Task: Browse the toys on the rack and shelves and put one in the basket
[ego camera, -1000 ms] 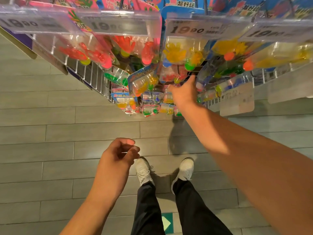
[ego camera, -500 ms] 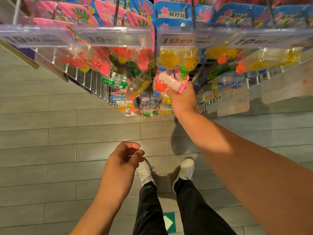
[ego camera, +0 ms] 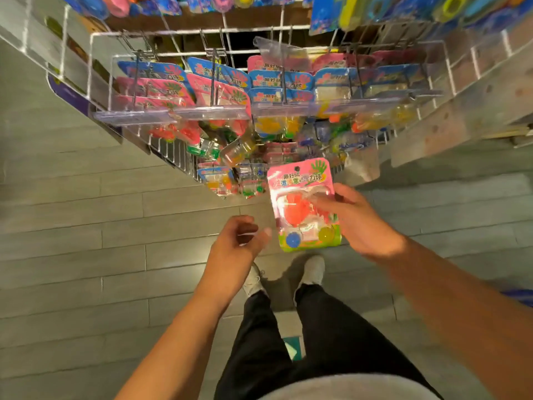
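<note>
Head view shows us our right hand (ego camera: 356, 217) gripping a pink toy pack (ego camera: 302, 206) by its right edge, held off the wire rack (ego camera: 173, 151), just below its hanging packs. Our left hand (ego camera: 236, 243), fingers loosely curled and holding nothing, hovers just left of the pack, above our shoes (ego camera: 313, 269).

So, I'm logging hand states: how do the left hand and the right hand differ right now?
The right hand grips the pink toy pack by its right edge, thumb across the front; the left hand holds nothing. The right hand's grip is closed on the pack, while the left hand's fingers hang loosely curled beside the pack's lower left corner. Both are bare and raised in front of the wire rack.
</note>
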